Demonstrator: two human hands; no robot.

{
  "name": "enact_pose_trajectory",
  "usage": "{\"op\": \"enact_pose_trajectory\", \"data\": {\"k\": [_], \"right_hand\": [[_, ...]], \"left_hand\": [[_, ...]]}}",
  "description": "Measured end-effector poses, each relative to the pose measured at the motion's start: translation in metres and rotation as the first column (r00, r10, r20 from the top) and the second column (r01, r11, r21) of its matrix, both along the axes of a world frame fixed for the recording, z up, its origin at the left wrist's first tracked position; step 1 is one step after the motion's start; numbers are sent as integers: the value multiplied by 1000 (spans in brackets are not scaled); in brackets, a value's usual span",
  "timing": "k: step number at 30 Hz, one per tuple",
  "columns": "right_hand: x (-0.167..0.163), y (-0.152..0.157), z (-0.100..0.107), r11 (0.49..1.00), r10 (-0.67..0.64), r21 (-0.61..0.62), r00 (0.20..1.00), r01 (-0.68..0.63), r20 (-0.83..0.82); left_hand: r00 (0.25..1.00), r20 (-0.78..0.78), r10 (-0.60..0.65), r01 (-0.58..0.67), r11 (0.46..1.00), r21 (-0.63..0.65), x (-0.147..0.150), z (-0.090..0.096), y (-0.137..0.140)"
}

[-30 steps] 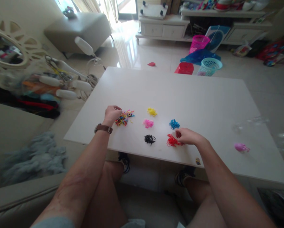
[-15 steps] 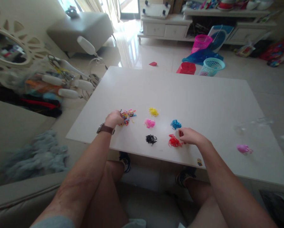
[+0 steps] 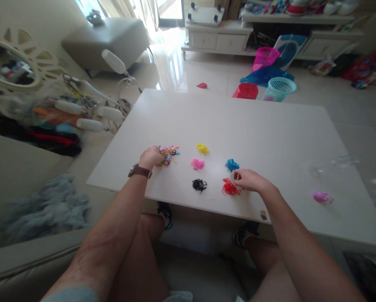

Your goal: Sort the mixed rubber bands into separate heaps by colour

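Observation:
My left hand [image 3: 151,157] is at a mixed heap of coloured rubber bands [image 3: 169,156], its fingers curled down at the heap's left side. A small dark bit shows by those fingers; what they grip is hidden. Beside the red rubber bands [image 3: 230,187], my right hand [image 3: 249,179] is closed in a pinch, with nothing I can name between thumb and finger. Just beyond it lie blue rubber bands [image 3: 231,165]. Between the hands are separate heaps of yellow rubber bands [image 3: 202,148], pink rubber bands [image 3: 197,164] and black rubber bands [image 3: 199,185].
The heaps lie on a white table [image 3: 232,121]. A purple item [image 3: 322,197] and a clear plastic object [image 3: 332,165] are on its right side. A small sticker [image 3: 263,214] is at the front edge. Beyond the table stand baskets [image 3: 280,89]; a white lamp [image 3: 114,61] is at left.
Both hands stay at about the same places, with only slight finger movement. The whole view has shifted very slightly. The heaps look the same.

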State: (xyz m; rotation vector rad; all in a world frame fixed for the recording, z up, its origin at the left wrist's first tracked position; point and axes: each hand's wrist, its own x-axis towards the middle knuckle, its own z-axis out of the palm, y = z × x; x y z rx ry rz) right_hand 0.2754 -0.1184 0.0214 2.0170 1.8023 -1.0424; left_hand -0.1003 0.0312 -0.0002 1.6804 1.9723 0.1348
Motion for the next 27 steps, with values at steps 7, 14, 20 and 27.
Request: {"op": "enact_pose_trajectory", "data": {"k": [7,14,20,27], "right_hand": [[1,0,-4,999,15,33,1000,-15,-3],[2,0,-6,999,12,30,1000,-12,-12],[3,-1,-8,999,8,40,1000,-8,-5],[4,0,-9,999,8,32,1000,-8,-1]], "left_hand": [[963,-185,-195,156,966,-208,7,4,-4],[971,-189,-147,119,981,-155,6,0,0],[990,-101,-95,94,995,-22,6,-1,1],[985,29,-168,169,985,-20,4,-6,2]]}}
